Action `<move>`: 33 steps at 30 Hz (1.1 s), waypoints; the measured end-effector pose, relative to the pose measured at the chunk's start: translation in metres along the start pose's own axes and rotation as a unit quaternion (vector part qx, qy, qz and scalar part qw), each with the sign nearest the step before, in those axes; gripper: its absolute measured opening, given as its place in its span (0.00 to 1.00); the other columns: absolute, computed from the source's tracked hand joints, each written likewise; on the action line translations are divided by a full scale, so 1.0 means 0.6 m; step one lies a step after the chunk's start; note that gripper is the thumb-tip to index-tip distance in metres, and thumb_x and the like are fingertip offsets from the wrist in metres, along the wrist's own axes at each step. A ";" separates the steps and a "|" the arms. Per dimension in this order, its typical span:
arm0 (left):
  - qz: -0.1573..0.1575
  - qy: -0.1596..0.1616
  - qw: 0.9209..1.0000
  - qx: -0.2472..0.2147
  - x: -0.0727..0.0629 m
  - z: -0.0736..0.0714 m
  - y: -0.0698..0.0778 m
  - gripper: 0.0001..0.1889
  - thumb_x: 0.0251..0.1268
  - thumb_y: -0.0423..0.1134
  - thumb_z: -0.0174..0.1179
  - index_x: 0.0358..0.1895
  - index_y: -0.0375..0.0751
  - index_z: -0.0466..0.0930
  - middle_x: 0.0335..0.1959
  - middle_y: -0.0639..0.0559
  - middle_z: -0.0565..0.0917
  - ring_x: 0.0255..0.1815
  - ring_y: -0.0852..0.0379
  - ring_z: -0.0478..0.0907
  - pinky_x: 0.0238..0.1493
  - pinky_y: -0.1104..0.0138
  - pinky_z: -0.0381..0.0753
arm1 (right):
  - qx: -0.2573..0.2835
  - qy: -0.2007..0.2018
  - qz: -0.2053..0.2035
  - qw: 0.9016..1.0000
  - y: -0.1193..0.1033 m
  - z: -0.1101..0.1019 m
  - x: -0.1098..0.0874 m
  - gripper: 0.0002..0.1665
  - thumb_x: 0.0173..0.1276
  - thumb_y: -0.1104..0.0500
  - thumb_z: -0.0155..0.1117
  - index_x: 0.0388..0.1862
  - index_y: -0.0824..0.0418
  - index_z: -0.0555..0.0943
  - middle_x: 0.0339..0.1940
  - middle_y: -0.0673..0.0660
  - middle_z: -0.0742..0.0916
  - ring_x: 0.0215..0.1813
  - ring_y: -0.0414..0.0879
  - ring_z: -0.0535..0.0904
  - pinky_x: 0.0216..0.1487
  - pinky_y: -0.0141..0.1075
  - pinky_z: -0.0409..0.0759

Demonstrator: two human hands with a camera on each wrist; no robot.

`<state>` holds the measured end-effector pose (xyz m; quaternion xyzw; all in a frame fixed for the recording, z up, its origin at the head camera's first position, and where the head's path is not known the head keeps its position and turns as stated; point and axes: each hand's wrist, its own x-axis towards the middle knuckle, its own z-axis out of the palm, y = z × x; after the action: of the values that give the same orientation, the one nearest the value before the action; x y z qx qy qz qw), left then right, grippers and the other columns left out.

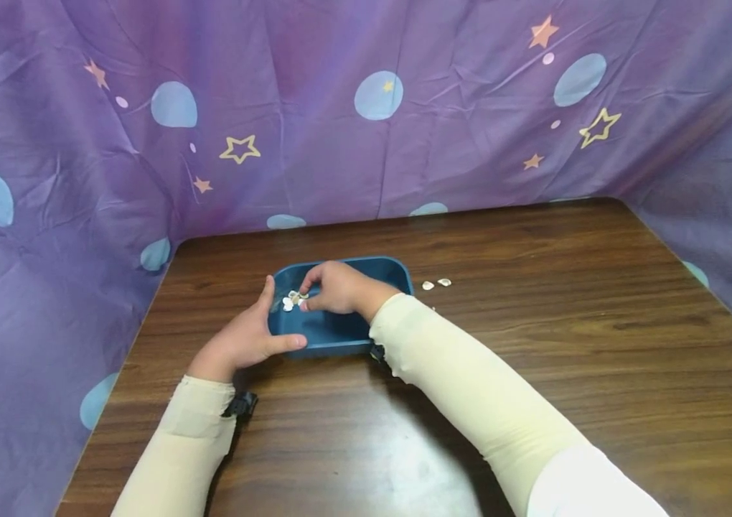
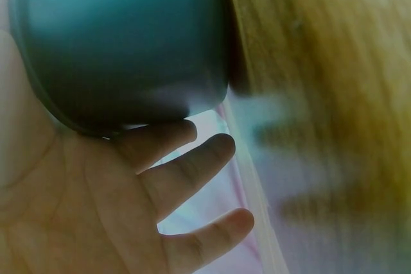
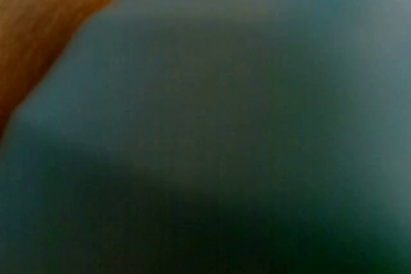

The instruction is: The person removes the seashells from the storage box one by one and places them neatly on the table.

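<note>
Left hand (image 1: 240, 339) spread against blue tray (image 1: 334, 330) — left-wrist view adds splayed fingers (image 2: 192, 170). Only head view shows white pieces (image 1: 288, 304) beside right hand (image 1: 338, 289) — cannot tell if pinching.

The head view looks forward and down from above the near side of the blue tray (image 1: 334, 332), far enough back to take in all of the tray's outline, much of the table (image 1: 566, 323) around it and the purple cloth (image 1: 314, 179) beyond it. The left wrist view sits close by the tray's left end, facing its outer wall, tilted so the table runs up the picture's right side. Both share that end and the left hand (image 1: 246, 337) beside it. The right wrist view is very near a blue-grey surface, too blurred to place against the tray.
</note>
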<state>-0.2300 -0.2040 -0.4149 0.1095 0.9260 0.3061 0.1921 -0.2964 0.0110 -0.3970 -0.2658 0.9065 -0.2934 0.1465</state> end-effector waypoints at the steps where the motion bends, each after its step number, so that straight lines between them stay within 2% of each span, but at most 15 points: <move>1: -0.001 -0.001 1.000 -0.001 0.000 0.000 0.000 0.71 0.65 0.69 0.67 0.84 0.42 0.17 0.85 0.27 0.46 0.82 0.27 0.57 0.77 0.36 0.62 | 0.000 -0.002 0.004 1.000 0.001 0.002 0.001 0.17 0.69 0.52 0.77 0.53 0.58 0.89 0.46 0.53 0.90 0.46 0.45 0.79 0.58 0.40 0.78; 8: -0.009 -0.002 1.000 -0.002 -0.001 0.001 0.002 0.70 0.65 0.69 0.67 0.84 0.44 0.17 0.86 0.27 0.45 0.82 0.27 0.56 0.77 0.35 0.61 | -0.001 -0.013 0.023 1.000 0.009 0.014 0.009 0.17 0.70 0.51 0.76 0.54 0.55 0.88 0.53 0.53 0.90 0.53 0.47 0.80 0.65 0.43 0.77; 12: -0.015 0.000 1.000 0.000 0.000 0.003 0.000 0.70 0.64 0.70 0.67 0.84 0.45 0.17 0.86 0.28 0.45 0.82 0.27 0.56 0.77 0.35 0.61 | -0.009 -0.022 0.025 0.999 0.014 0.022 0.012 0.20 0.70 0.52 0.77 0.58 0.54 0.87 0.58 0.53 0.89 0.61 0.48 0.81 0.71 0.44 0.75; 15: -0.016 -0.002 1.000 0.001 -0.001 0.006 -0.001 0.70 0.64 0.70 0.67 0.84 0.44 0.17 0.86 0.28 0.45 0.82 0.27 0.56 0.78 0.36 0.60 | -0.020 -0.031 0.026 0.999 0.017 0.028 0.013 0.24 0.69 0.52 0.77 0.62 0.53 0.86 0.65 0.54 0.87 0.70 0.49 0.78 0.77 0.44 0.70; 19: -0.013 -0.001 1.000 -0.002 -0.002 0.006 0.001 0.70 0.65 0.69 0.67 0.84 0.44 0.17 0.86 0.28 0.44 0.82 0.27 0.55 0.78 0.36 0.60 | -0.033 -0.038 0.027 0.998 0.018 0.031 0.014 0.26 0.69 0.52 0.78 0.64 0.54 0.84 0.69 0.56 0.85 0.74 0.51 0.76 0.79 0.45 0.67; 27: -0.022 -0.002 1.000 -0.002 0.000 0.007 0.003 0.70 0.64 0.69 0.68 0.84 0.45 0.17 0.86 0.28 0.44 0.82 0.27 0.55 0.78 0.35 0.60 | -0.060 -0.051 0.040 0.996 0.018 0.029 0.014 0.28 0.69 0.51 0.77 0.67 0.53 0.83 0.71 0.55 0.83 0.76 0.51 0.74 0.80 0.45 0.66; 33: -0.024 -0.001 1.000 -0.001 0.000 0.000 0.001 0.70 0.65 0.69 0.67 0.84 0.45 0.17 0.86 0.29 0.43 0.83 0.27 0.54 0.78 0.35 0.59 | -0.066 -0.052 0.036 0.996 0.015 0.030 0.014 0.21 0.69 0.53 0.77 0.60 0.53 0.86 0.65 0.54 0.86 0.68 0.49 0.79 0.77 0.44 0.70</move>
<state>-0.2299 -0.2032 -0.4147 0.0868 0.9277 0.3026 0.2005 -0.2995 0.0041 -0.4174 -0.2568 0.9242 -0.2129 0.1860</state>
